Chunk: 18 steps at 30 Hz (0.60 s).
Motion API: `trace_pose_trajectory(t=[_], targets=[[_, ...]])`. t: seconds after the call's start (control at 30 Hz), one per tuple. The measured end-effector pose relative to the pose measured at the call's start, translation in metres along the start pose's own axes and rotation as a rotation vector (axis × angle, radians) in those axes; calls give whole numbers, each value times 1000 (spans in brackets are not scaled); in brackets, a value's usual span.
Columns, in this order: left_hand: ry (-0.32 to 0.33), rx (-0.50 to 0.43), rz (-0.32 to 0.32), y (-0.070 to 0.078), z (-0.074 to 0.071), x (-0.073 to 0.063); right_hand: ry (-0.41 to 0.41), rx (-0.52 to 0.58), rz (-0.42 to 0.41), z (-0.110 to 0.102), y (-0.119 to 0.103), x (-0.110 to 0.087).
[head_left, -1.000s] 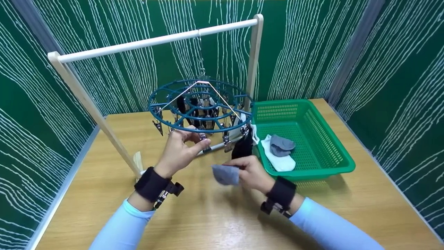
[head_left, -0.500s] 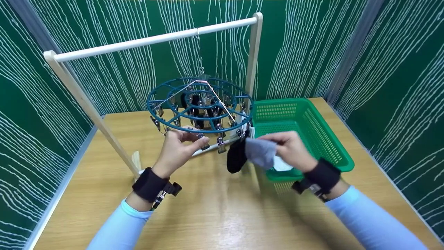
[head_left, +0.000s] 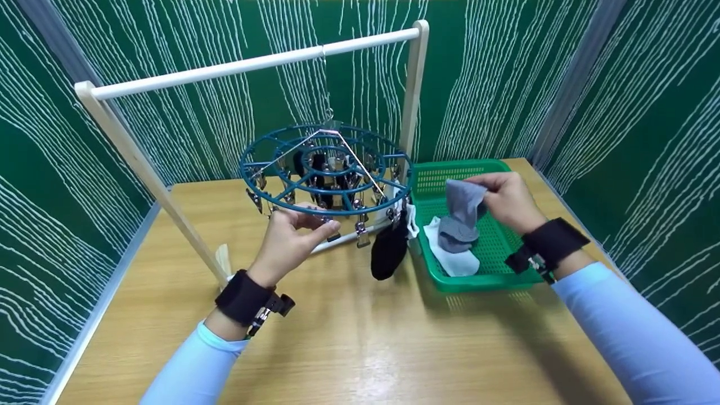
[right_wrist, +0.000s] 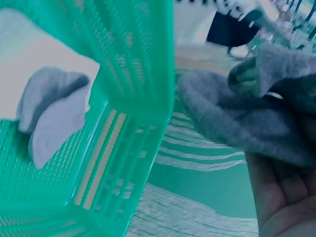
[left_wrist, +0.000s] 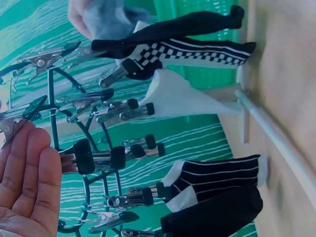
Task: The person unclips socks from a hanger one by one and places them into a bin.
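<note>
A round blue-green clip hanger (head_left: 292,208) with several metal clips hangs in front of me. My left hand (head_left: 288,242) stays at its front rim, thumb and fingers pinching a clip (head_left: 333,235). Over the green basket (head_left: 475,284), my right hand (head_left: 509,201) pinches a grey sock (head_left: 464,198) by its edge; in the right wrist view the held sock (right_wrist: 217,108) looks partly folded. Below it, a second grey sock (head_left: 457,236) lies on a white sock (head_left: 460,265) inside the basket. A black sock (head_left: 389,253) hangs from the hanger's right side.
The hanger is hooked on the white rail (head_left: 225,68) of a wooden stand, whose posts rise left and right. More socks hang from clips: a checkered one (left_wrist: 197,55), a white one (left_wrist: 180,94) and a striped one (left_wrist: 222,175). Green walls surround the wooden table (head_left: 337,343).
My right hand has carried the grey sock from in front of the hanger to the right, over the basket. The left hand has kept its place at the rim, and the hanger has swung slightly.
</note>
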<state>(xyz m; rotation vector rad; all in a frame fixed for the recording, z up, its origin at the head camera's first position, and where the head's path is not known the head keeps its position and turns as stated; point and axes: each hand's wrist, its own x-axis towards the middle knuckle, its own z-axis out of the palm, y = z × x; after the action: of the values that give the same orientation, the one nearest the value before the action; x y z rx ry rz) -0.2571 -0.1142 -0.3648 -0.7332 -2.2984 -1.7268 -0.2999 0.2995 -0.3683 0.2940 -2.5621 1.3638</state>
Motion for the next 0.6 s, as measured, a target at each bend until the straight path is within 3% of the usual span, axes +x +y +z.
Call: trace_pose_trajectory(t=[0.27, 0.4, 0.6], targets=[[-2, 31, 13, 1, -2, 0, -70, -184, 119, -9, 27, 23], [-5, 45, 25, 1, -2, -1, -138, -280, 129, -7, 42, 31], [-7, 48, -5, 0, -3, -2, -235, -392, 113, 3, 58, 39]])
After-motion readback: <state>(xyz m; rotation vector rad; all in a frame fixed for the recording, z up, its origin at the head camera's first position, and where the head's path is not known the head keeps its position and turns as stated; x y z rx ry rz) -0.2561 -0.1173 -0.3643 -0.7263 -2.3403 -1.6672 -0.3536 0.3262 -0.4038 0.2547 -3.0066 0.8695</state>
